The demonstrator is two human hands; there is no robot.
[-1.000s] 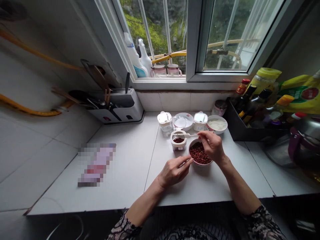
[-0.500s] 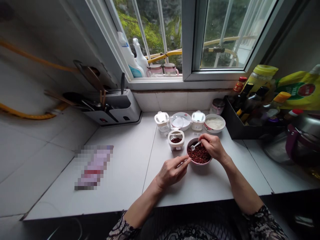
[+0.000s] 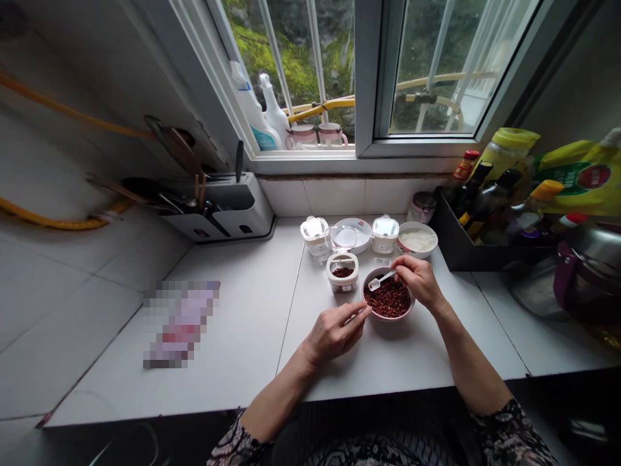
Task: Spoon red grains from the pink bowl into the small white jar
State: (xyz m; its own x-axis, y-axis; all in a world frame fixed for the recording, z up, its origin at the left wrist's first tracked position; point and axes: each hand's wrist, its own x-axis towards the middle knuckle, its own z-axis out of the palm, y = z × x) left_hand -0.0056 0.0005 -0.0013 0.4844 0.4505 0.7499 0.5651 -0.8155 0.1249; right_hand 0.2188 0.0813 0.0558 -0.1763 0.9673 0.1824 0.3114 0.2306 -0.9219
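Observation:
My right hand point(image 3: 417, 279) pinches the handle of a small white spoon point(image 3: 381, 280), whose scoop hangs over the bowl. The bowl point(image 3: 389, 318) is round with a pinkish rim and holds dark red dried peppercorn-like pieces. At its left edge, my left hand point(image 3: 338, 330) has its fingertips closed on the rim. Just left of the bowl stands a clear jar point(image 3: 343, 285) with a white collar, partly filled with the same red pieces; its transparent lid point(image 3: 343, 238) is tipped open behind it.
Behind are two white-lidded jars point(image 3: 315, 236) point(image 3: 385, 234), a dish of white powder point(image 3: 363, 239) and a bowl of white grains point(image 3: 417, 239). A black box of bottles point(image 3: 466, 249) sits right, a utensil holder point(image 3: 242, 213) left, and a blurred pinkish item point(image 3: 184, 323) front left.
My right hand has moved slightly right and up, lifting the white spoon out of the red pieces. My left hand has stayed at the bowl's edge.

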